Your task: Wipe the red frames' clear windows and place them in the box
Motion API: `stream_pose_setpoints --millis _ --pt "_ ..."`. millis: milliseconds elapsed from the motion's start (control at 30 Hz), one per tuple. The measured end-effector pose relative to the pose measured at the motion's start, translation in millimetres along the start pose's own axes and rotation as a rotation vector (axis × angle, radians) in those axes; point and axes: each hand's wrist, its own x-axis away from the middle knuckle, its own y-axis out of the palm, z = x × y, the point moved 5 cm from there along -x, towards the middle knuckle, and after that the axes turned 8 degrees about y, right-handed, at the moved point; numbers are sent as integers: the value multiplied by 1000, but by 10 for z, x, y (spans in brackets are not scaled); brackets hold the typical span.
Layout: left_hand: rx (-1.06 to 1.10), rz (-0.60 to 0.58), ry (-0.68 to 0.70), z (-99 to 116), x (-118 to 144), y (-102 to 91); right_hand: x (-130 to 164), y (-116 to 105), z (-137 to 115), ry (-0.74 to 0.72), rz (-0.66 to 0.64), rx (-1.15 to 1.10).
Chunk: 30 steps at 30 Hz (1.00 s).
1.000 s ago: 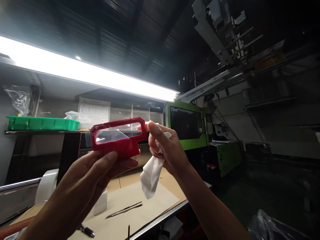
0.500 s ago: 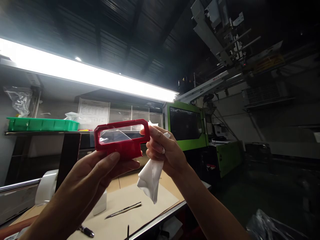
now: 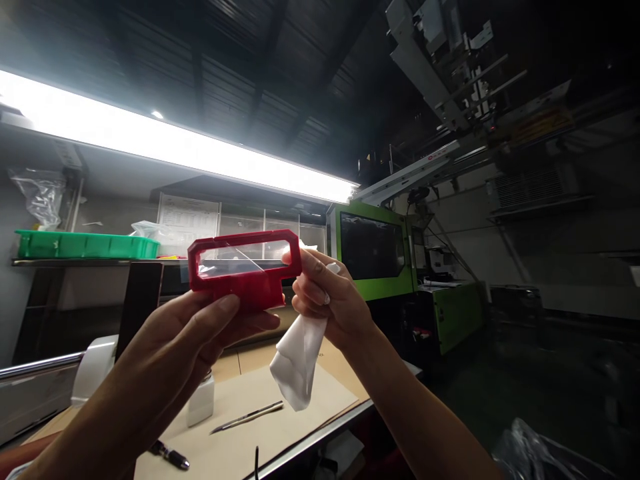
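Raised toward the light is a red plastic frame (image 3: 250, 293) with a long clear window. My left hand (image 3: 200, 340) grips its lower edge, thumb in front and fingers behind. My right hand (image 3: 330, 293) is closed on a white cloth (image 3: 300, 363) that hangs below the fist. The thumb and fingertips of that hand also touch the frame's right end. Under the hands, a thin pen-like tool (image 3: 247, 418) lies on brown board (image 3: 300, 437). A small white bottle (image 3: 201, 400) stands behind my left forearm, partly hidden.
A green tray (image 3: 87, 245) and a plastic bag sit on the shelf at left, under a bright lamp (image 3: 175, 143). A black-handled tool (image 3: 175, 459) lies near the bench front. To the right stands a green machine (image 3: 373, 247), with a robot arm (image 3: 430, 60) overhead.
The red frame has risen slightly and tilted a little, still in my left hand. The cloth's hanging end has swung slightly left. More of the white bottle shows.
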Motion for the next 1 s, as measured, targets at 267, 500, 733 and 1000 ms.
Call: stream_pose_setpoints --millis 267,500,733,1000 --pt "-2 -10 -18 1 11 -2 -5 40 36 19 -77 -137" --pt "-2 -4 -27 -24 25 -39 16 45 28 -40 -63 -55" --pt "13 -12 -40 -30 25 -24 34 84 0 -96 -60 28" --pt "2 -50 -12 11 -2 13 3 82 61 9 -27 23"
